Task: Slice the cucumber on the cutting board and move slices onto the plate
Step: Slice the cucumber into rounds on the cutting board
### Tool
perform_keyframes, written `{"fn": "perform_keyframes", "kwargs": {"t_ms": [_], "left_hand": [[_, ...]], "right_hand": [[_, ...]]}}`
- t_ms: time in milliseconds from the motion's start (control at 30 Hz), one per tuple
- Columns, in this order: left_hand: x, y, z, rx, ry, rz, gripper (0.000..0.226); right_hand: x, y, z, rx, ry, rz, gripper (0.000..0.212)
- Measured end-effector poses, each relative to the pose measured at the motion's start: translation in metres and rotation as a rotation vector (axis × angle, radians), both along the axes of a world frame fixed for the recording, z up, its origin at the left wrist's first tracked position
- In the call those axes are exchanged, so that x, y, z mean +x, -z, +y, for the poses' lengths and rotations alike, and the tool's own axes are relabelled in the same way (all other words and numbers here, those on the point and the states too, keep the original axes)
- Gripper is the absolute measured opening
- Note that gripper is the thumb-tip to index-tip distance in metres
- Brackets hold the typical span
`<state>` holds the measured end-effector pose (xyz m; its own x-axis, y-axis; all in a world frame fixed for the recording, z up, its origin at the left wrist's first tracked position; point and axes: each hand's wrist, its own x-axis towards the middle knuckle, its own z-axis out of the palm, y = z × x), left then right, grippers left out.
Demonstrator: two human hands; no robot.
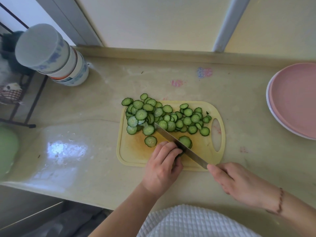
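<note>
A: How was the step in hand judged, taking the cutting board (135, 156) as the landmark?

B: Slicing was judged nearly done. A large heap of slices (164, 117) was spread along the far half of the cutting board, a few spilling over its far left corner. Only a short stub of cucumber (185, 141) was left near the middle of the board. The left hand (162, 165) was curled over the stub's near end, fingertips tucked. The right hand (239, 183) was closed round the handle of the knife (181, 145), off the board's near right corner, with the blade laid diagonally across the stub.

A: What would have made the cut good?

B: With so little stub left, the fingertips were best kept tucked behind the blade, the blade held upright, and the last piece perhaps laid flat.

A: And around the board?

B: The tabletop (248, 103) carried everything. The pink plate (297, 100) was seen well right of the board, still bare, so no slices had been moved. A stack of upturned bowls (56, 59) stood far left of the board, and a dark wire rack (20, 106) beyond it. One loose slice (150, 141) lay left of the blade.

A: Anything in the way?

B: Nothing was seen between board and plate; only the gap itself was judged a risk for dropped slices.
</note>
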<state>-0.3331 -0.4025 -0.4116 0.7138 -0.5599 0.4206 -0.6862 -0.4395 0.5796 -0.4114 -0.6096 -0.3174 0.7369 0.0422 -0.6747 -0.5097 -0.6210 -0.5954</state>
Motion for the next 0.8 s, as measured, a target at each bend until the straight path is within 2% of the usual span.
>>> {"fn": "perform_keyframes", "kwargs": {"t_ms": [233,533,800], "left_hand": [[0.0,-0.001,0.0,-0.007,-0.005,0.009,0.019],[0.0,0.0,-0.001,-0.027,0.0,0.008,0.018],[0.0,0.0,-0.001,-0.017,0.006,0.005,0.018]], "right_hand": [[-0.002,-0.016,-0.004,0.066,0.054,-0.017,0.057],[-0.006,-0.02,-0.01,0.058,0.025,-0.045,0.07],[0.002,-0.002,0.005,0.019,0.002,-0.008,0.061]]}}
